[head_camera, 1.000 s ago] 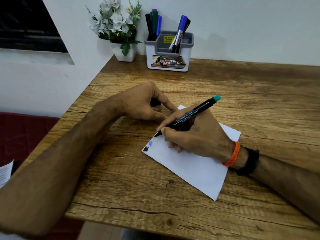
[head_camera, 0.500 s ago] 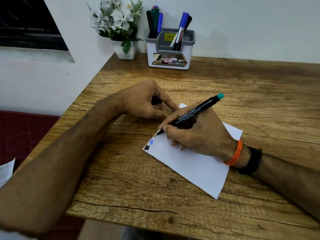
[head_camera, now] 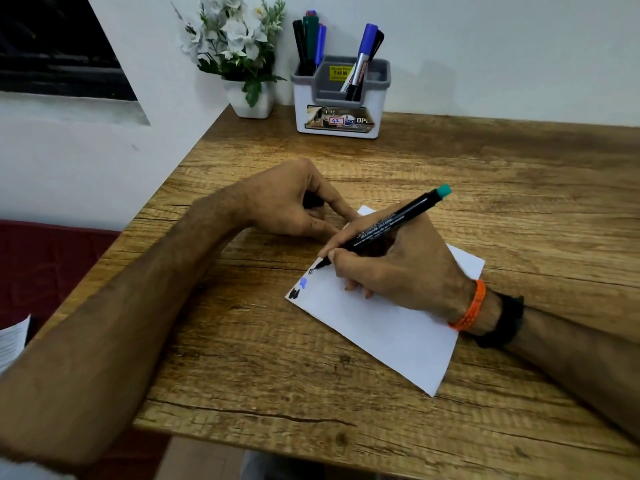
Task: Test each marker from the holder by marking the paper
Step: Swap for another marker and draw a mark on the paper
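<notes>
A wood-grain bench [head_camera: 450,161] with dark knots and a long crack near its front edge stands in a corner of pale, plain walls; a dark opening is set in the left wall. The landmark is the holder [head_camera: 341,98], a white plastic box with a grey insert, at the back of the bench against the wall. It bears a yellow price sticker reading "49.00" and a front label with a handwritten "42" and the letters "OP". Capped markers [head_camera: 362,53] in black, green and blue stand upright or leaning in it. Just left of the holder is a white pot of white artificial flowers [head_camera: 239,39].

Well in front of the holder lies a white paper [head_camera: 391,327], set askew. The right hand [head_camera: 398,268], with an orange band and a black strap at its wrist, grips a black marker with a teal end [head_camera: 391,225], tip touching the paper's left edge beside a blue and a black scribble. The left hand [head_camera: 287,202], between holder and paper, curls round a small dark piece, perhaps a cap, its fingertips at the paper's far corner.
</notes>
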`<action>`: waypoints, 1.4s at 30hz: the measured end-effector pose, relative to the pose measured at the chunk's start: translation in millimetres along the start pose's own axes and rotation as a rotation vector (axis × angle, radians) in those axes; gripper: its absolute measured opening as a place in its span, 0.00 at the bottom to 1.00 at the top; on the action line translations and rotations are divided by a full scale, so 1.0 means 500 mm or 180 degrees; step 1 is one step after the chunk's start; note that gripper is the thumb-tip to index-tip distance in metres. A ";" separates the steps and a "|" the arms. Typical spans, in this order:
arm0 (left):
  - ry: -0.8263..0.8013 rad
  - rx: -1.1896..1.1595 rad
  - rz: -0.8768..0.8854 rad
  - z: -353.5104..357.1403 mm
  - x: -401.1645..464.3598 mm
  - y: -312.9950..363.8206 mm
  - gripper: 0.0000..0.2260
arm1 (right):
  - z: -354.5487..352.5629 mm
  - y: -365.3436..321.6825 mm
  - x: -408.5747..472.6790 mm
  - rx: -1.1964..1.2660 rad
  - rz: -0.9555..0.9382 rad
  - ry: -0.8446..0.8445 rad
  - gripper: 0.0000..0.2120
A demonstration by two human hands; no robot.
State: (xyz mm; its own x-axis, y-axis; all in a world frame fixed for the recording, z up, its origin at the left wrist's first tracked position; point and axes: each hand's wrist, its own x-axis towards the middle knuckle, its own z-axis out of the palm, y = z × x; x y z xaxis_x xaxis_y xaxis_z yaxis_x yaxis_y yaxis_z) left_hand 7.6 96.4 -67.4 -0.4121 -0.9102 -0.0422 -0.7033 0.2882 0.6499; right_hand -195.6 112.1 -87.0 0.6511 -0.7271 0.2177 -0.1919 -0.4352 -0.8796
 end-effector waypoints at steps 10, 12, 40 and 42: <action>0.0030 0.0061 -0.0006 0.002 0.001 0.001 0.14 | -0.002 0.003 0.005 0.0212 0.0057 0.0081 0.05; 0.0013 0.0010 -0.0009 0.004 0.000 0.003 0.14 | -0.004 0.002 0.008 0.0427 0.0060 0.0159 0.05; 0.1505 -0.1219 0.0195 0.002 -0.004 0.016 0.06 | -0.082 0.002 0.054 0.1382 0.0234 0.0948 0.04; 0.1494 -0.1237 0.0224 0.003 -0.004 0.017 0.06 | -0.081 0.006 0.056 0.1372 0.0232 0.0950 0.03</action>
State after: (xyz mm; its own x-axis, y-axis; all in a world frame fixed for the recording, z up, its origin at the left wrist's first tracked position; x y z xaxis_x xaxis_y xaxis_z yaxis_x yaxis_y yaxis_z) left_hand 1.5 101.0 -62.8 -0.0886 -0.9522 0.2922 -0.3844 0.3033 0.8719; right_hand -207.9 69.0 -66.3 0.3978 -0.8943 0.2051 0.1314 -0.1657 -0.9774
